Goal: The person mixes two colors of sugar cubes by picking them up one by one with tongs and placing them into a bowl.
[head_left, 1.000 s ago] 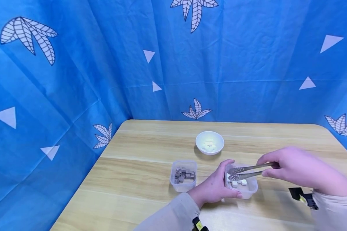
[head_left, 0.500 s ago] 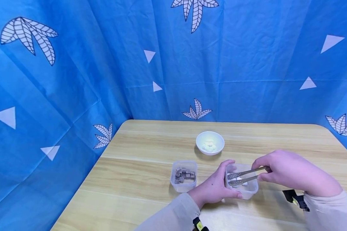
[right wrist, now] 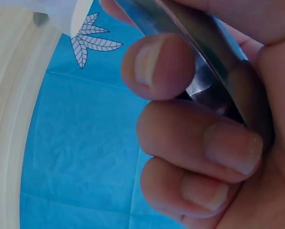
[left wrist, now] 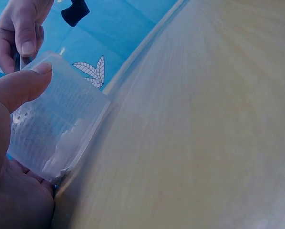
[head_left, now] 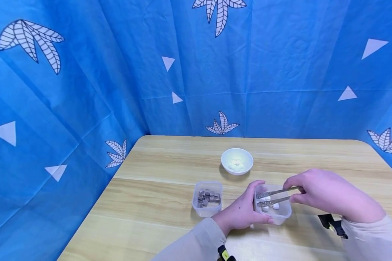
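My left hand (head_left: 243, 212) grips a clear plastic container (head_left: 282, 215) from its left side, thumb along the near wall and fingers round the far one. Several white cubes (head_left: 276, 206) lie inside it. In my right hand (head_left: 326, 192) are metal tongs (head_left: 277, 200), whose perforated tips reach down into the container among the cubes. The tongs' two arms stand apart. Up close in the right wrist view, curled fingers (right wrist: 195, 138) wrap the tongs' shiny shaft (right wrist: 214, 57). The left wrist view shows the container's wall (left wrist: 61, 109) under my left thumb (left wrist: 25, 86).
A second clear container (head_left: 212, 214) with several dark grey-brown cubes (head_left: 209, 196) stands left of my left hand. Behind, a white bowl (head_left: 227, 159) holds several pale pieces (head_left: 236, 166). Blue patterned cloth (head_left: 264, 72) hangs behind the wooden table (head_left: 143, 195).
My right hand has moved left and the tongs have gone deeper into the container with the white cubes. My left hand keeps its grip on the container, in the same place.
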`<state>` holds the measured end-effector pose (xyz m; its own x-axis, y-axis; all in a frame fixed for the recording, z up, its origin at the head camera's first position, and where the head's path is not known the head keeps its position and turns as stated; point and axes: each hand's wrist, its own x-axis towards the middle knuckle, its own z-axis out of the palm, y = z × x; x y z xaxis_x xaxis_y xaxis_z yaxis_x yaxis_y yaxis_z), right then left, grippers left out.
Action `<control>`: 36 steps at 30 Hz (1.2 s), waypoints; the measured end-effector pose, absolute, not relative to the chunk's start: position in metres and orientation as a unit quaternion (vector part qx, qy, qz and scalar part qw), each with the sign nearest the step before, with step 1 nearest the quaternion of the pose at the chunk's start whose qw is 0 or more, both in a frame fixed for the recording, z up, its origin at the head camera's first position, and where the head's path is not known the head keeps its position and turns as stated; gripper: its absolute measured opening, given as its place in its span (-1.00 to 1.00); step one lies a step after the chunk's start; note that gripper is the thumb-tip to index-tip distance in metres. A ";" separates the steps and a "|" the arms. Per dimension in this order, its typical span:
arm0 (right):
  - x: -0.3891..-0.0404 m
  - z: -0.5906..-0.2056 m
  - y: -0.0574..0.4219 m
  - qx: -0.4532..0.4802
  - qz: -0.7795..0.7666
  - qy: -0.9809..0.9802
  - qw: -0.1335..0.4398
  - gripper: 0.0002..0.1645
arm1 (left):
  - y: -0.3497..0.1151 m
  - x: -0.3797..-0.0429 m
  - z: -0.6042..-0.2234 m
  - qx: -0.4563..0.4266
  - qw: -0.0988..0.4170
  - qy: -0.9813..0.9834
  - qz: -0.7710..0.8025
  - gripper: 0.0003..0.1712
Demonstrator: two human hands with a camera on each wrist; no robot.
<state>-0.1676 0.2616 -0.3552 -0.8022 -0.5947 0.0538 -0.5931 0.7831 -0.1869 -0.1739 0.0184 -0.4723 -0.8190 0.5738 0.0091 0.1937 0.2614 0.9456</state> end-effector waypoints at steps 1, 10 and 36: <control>-0.168 -0.355 0.261 -0.313 -0.095 0.945 0.003 -0.70 | 0.018 -0.174 -0.472 0.246 0.172 0.776 0.555 0.21; -0.167 -0.356 0.260 -0.327 -0.096 0.940 0.016 -0.72 | 0.019 -0.175 -0.473 0.261 0.168 0.774 0.552 0.21; -0.167 -0.354 0.258 -0.321 -0.101 0.942 0.016 -0.69 | 0.018 -0.178 -0.473 0.261 0.176 0.766 0.560 0.22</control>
